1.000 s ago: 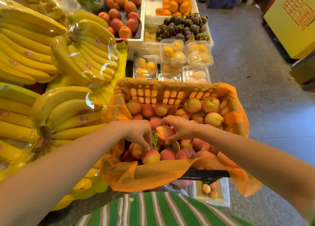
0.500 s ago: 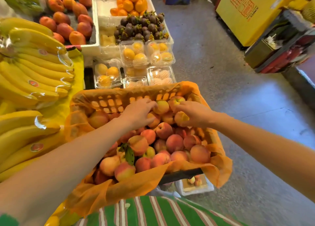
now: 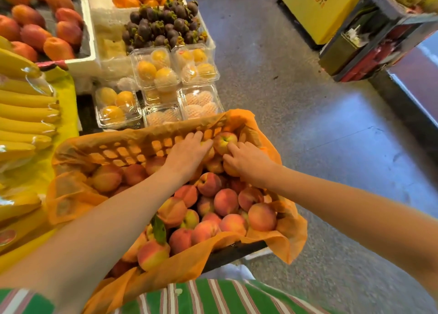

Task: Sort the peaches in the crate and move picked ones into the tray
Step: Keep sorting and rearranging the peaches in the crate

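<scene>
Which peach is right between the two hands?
The yellow-green peach at the far end of the crate, between the left hand and right hand. The others look redder.

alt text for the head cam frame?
A person reaches into the far end of an orange-lined crate of peaches: left hand flat on fruit, right hand touching a yellow-green peach. Bananas lie left, clear fruit boxes beyond.

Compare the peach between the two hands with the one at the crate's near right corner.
The far peach is yellow-green with a red blush; the corner peach is orange-pink. The right hand touches the far peach; the corner peach lies untouched. Both sit in the orange-lined crate.
</scene>
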The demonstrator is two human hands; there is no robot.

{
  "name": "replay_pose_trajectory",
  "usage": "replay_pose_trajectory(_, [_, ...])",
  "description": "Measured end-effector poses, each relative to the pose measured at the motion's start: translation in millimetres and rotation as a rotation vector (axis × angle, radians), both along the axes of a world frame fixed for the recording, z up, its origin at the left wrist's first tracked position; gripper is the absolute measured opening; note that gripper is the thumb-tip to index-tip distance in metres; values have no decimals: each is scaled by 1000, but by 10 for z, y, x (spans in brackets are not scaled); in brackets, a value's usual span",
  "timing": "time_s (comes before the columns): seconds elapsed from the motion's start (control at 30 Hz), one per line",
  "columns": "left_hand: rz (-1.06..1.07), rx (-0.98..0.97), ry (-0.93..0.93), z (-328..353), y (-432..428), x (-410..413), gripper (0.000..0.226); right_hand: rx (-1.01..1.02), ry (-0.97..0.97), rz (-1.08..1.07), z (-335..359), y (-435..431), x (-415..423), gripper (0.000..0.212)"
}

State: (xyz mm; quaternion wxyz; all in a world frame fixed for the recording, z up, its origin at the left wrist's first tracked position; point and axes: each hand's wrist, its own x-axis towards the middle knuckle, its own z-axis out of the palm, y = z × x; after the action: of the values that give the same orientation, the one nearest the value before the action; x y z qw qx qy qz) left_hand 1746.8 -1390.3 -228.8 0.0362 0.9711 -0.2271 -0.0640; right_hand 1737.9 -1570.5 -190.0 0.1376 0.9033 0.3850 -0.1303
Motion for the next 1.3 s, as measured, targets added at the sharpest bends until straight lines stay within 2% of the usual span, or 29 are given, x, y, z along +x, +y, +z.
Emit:
replay_pose_trajectory(0.13, [-85,-6,-32,-18,21,-1,52,-36,-29,19,-89,-30,-40,69])
replay_pose_trajectory(0.23, [-119,-8,-36,9,128,13,56,21,-15,-42,-150,-72,-8,45])
replay_pose_trajectory(0.33, [-126,-9,-18,45,302,-48,64,37,46,-20,-73,-49,11,50])
replay_pose_trajectory(0.43, [-141,-4,-18,107,485,-143,62,59,46,-59,-35,-61,3,32])
replay_pose_trajectory(0.67, [-32,101,77,167,852,-364,73,194,176,-105,44,106,14,59])
replay_pose_trajectory(0.8, [44,108,146,69,934,-493,63,268,301,-88,50,259,-43,71])
replay_pose_trajectory(0.9, [130,17,139,-27,955,-536,62,333,432,-61,62,361,-145,68])
replay_pose_trajectory(1.0, [153,-30,139,-98,918,-548,59,312,538,-23,22,438,-263,61])
replay_pose_trajectory(1.1, [142,-61,169,-126,866,-562,61,247,558,-16,-64,496,-332,58])
replay_pose_trajectory(1.3, [92,-96,265,-102,847,-626,62,262,578,-65,-158,467,-387,55])
